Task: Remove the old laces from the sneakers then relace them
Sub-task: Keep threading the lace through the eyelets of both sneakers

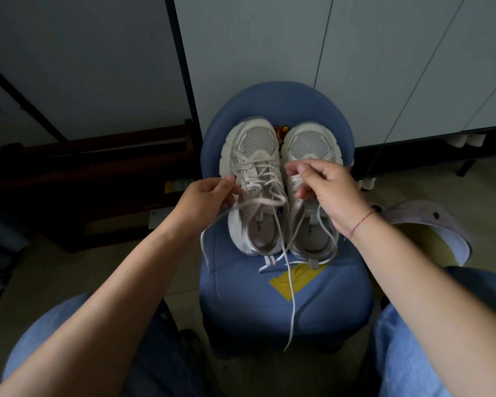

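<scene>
Two white mesh sneakers stand side by side, toes pointing away, on a blue padded chair (284,305). The left sneaker (252,156) is laced, with its white lace (291,282) untied; one end trails down over the seat's front edge. My left hand (205,200) pinches a stretch of that lace at the shoe's left side, pulling it taut across the tongue. My right hand (331,190) hovers over the right sneaker (312,144), fingers curled at its lace area; what they hold is hidden. A loose lace runs beneath that wrist.
A yellow patch (295,279) marks the seat near the heels. Dark wooden furniture (98,179) stands to the left, pale cabinet panels (298,53) behind the chair. A lilac bag with a yellow lining (430,230) lies to the right. My knees in jeans frame the chair.
</scene>
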{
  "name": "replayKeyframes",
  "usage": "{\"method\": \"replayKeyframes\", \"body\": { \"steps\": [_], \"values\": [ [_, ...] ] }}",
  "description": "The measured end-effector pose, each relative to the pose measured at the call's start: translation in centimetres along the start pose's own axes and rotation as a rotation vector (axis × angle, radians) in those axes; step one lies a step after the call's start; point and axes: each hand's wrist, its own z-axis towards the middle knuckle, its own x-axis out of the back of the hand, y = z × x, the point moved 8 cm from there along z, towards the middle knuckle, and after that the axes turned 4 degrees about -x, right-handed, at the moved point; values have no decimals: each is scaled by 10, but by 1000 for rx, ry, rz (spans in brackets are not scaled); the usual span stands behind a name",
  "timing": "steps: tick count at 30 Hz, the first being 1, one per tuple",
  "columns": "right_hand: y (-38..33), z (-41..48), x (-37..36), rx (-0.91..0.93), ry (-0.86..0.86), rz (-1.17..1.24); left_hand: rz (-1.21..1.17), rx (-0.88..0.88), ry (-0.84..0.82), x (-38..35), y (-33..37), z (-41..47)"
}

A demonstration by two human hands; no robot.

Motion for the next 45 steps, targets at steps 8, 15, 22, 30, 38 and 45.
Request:
{"method": "replayKeyframes", "body": {
  "steps": [8,15,22,30,38,45],
  "values": [
    [10,6,-4,-91,-8,-134,39,-53,-21,-21,-4,5],
    [10,25,-15,-177,-6,-463,193,-38,89,-34,-8,16],
    [0,33,-28,-141,26,-752,268,-65,3,-40,-7,20],
    [9,29,-20,-264,-119,-304,221,-86,8,-39,-8,20],
    [19,35,-16,-432,-158,15,174,-58,-6,-37,-12,21],
    [14,27,-10,-247,-189,-239,159,-46,-13,-37,-13,22]
  ]
}}
